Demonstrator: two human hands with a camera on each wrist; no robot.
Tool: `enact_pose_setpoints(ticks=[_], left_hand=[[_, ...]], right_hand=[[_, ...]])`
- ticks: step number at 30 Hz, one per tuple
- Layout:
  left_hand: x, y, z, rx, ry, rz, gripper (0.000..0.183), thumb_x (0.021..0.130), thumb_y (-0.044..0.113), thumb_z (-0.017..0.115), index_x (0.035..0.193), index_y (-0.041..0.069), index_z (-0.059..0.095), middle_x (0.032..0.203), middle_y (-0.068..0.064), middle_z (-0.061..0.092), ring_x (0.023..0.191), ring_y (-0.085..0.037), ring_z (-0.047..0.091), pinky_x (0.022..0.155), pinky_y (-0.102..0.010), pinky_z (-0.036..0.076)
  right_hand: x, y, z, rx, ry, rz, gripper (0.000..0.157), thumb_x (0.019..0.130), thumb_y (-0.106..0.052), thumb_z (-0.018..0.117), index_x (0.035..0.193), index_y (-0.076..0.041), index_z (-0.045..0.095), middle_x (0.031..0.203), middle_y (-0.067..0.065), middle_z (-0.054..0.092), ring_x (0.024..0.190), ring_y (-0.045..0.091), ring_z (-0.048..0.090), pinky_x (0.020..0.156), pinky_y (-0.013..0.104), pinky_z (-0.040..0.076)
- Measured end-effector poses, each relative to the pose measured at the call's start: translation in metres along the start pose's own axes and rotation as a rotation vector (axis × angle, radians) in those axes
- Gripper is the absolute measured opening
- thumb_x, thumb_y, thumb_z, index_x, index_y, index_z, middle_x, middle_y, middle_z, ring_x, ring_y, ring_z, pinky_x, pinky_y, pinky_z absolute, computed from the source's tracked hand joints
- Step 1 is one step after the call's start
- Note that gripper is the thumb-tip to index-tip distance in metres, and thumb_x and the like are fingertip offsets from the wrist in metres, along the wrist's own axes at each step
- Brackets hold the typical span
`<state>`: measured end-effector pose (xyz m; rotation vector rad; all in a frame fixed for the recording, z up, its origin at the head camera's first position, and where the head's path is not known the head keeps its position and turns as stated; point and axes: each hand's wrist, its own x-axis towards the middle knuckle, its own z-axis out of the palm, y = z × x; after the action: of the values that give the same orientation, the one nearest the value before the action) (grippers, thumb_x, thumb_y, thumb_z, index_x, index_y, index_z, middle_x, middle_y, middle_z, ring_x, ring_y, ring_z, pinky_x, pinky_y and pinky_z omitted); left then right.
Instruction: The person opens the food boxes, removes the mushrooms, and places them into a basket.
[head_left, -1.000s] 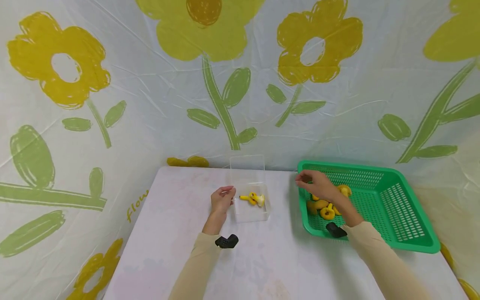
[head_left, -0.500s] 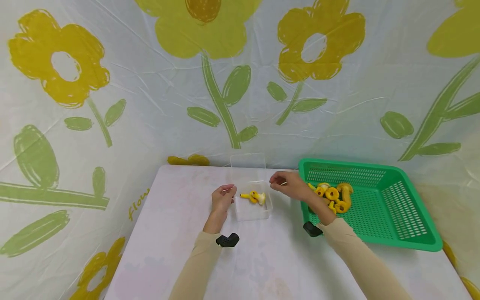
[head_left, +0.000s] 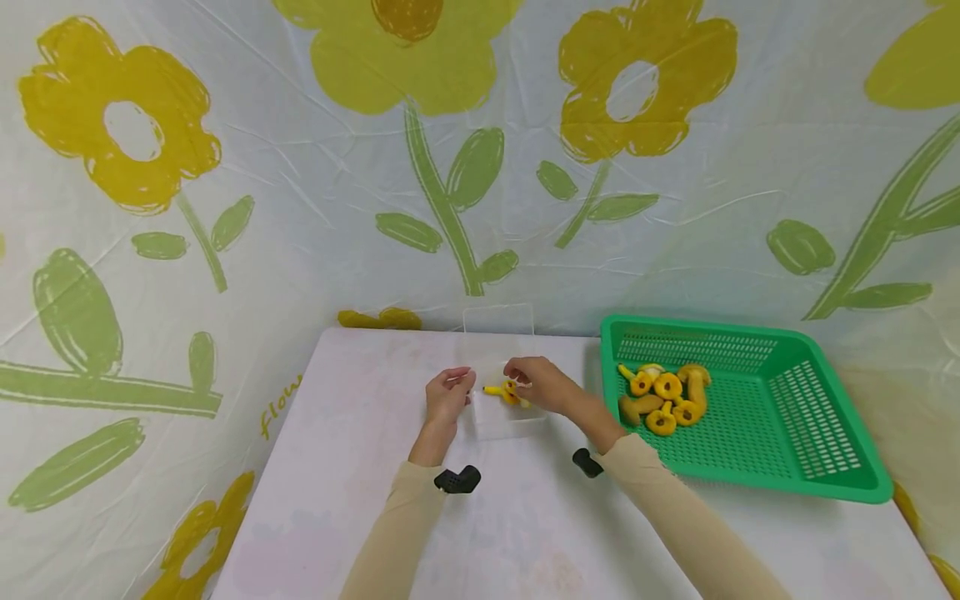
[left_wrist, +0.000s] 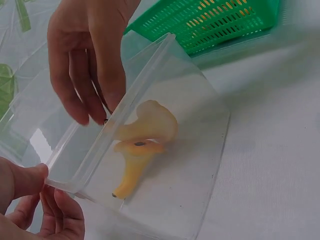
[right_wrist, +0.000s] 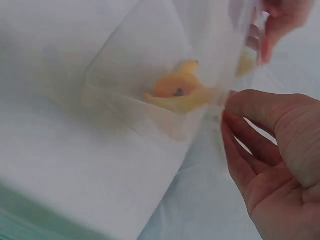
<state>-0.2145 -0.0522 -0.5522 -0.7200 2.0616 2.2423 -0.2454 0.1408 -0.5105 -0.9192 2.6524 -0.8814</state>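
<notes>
A clear plastic box [head_left: 512, 431] stands on the table with its see-through lid raised at the back. My left hand [head_left: 447, 398] pinches the box's left rim between thumb and fingers. Inside the box lie two mushrooms: a yellow one [left_wrist: 134, 167] with an orange cap, and a paler one [left_wrist: 157, 122] against it. My right hand [head_left: 546, 385] reaches over the right side of the box. Its thumb and fingertips meet at the dark-tipped stem end of the paler mushroom, pinching it. In the head view this hand covers most of the paler mushroom.
A green plastic basket [head_left: 757, 483] stands to the right, with several yellow and brown mushrooms [head_left: 667, 387] gathered at its left end. A flower-printed cloth wall [head_left: 337, 208] rises right behind the table [head_left: 360, 500].
My right hand has moved left from over the basket to the box, and its fingertips are now at a mushroom there. My left hand has stayed at the box rim.
</notes>
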Motion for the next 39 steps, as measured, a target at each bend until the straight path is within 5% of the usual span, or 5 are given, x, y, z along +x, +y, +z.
enact_pose_setpoints(ticks=[10, 19, 28, 33, 39], left_hand=[[0.000, -0.002, 0.000, -0.001, -0.005, 0.030, 0.021, 0.097, 0.014, 0.072, 0.114, 0.001, 0.071, 0.097, -0.009, 0.068, 0.081, -0.018, 0.058, 0.063, -0.018, 0.050], [0.003, -0.003, 0.001, -0.017, -0.002, 0.036, 0.021, 0.096, 0.012, 0.073, 0.113, 0.000, 0.072, 0.095, -0.009, 0.069, 0.072, -0.014, 0.054, 0.061, -0.018, 0.049], [0.001, -0.001, -0.001, 0.012, 0.000, 0.025, 0.021, 0.097, 0.014, 0.073, 0.113, 0.002, 0.071, 0.097, -0.008, 0.068, 0.080, -0.018, 0.058, 0.063, -0.019, 0.050], [0.002, -0.002, -0.001, 0.012, -0.003, 0.022, 0.022, 0.096, 0.015, 0.073, 0.114, 0.001, 0.071, 0.096, -0.007, 0.067, 0.074, -0.015, 0.056, 0.062, -0.018, 0.049], [0.002, -0.001, -0.001, 0.014, -0.002, 0.027, 0.023, 0.096, 0.015, 0.073, 0.114, 0.001, 0.070, 0.095, -0.007, 0.067, 0.072, -0.014, 0.055, 0.061, -0.018, 0.048]], right_hand=[[0.009, -0.007, 0.016, -0.151, -0.063, 0.051, 0.016, 0.091, -0.001, 0.076, 0.105, -0.002, 0.068, 0.094, 0.005, 0.067, 0.087, 0.023, 0.058, 0.089, 0.039, 0.055], [0.001, 0.001, 0.002, 0.150, 0.026, -0.028, 0.011, 0.093, -0.001, 0.072, 0.102, 0.002, 0.067, 0.095, 0.006, 0.069, 0.089, 0.023, 0.065, 0.084, 0.035, 0.059], [-0.013, 0.011, -0.019, 0.248, 0.113, -0.047, 0.014, 0.094, -0.006, 0.074, 0.106, 0.001, 0.072, 0.099, 0.008, 0.072, 0.090, 0.023, 0.068, 0.090, 0.047, 0.058], [-0.026, 0.018, -0.037, 0.320, 0.126, -0.051, 0.012, 0.096, -0.004, 0.070, 0.107, 0.002, 0.071, 0.098, 0.011, 0.071, 0.089, 0.026, 0.067, 0.086, 0.039, 0.058], [-0.045, 0.025, -0.060, 0.441, 0.101, 0.044, 0.022, 0.099, -0.008, 0.068, 0.115, 0.007, 0.068, 0.099, 0.017, 0.070, 0.086, 0.030, 0.066, 0.078, 0.028, 0.057]])
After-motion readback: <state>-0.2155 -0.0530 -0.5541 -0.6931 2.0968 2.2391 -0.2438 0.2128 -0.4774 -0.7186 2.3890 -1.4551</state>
